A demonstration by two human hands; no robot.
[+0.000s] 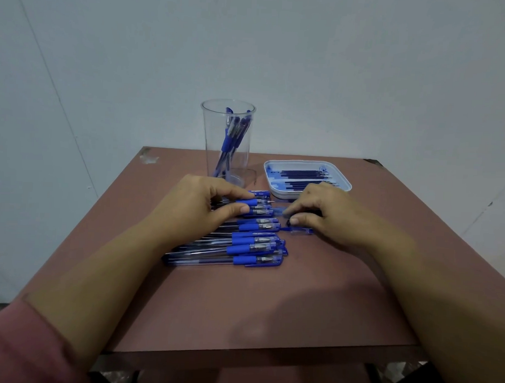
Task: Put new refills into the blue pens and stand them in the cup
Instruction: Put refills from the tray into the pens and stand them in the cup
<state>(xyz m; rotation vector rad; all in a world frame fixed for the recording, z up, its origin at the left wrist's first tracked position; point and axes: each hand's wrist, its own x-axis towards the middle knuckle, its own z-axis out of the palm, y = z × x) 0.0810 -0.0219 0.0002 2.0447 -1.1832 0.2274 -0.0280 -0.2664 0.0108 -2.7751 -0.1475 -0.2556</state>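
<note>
- The left hand is clamped on the uncapped pen. The blue grip is pinched between thumb and forefinger at the far end of the row of pens.
- The long axis of the pen runs left to right across the table, with the bare tip pointed at the right hand.
- The right hand is just beside that tip, fingers curled low over a loose cap. Whether anything is actually pinched cannot be told.
- The hands are held apart, with only the pen tip and cap area between them.
- The refills lie in the tray, just behind the right hand and parallel to the pens, so the right hand is judged nearer for fetching one.
- The cup stands behind the left hand, upright and clear, with several finished pens leaning inside.
- Pen look: clear barrel, blue rubber grip, metal point. The rest of the row is capped and packed side by side, some overlapped.
- Opening the barrel is judged to be the step in hand.
</note>
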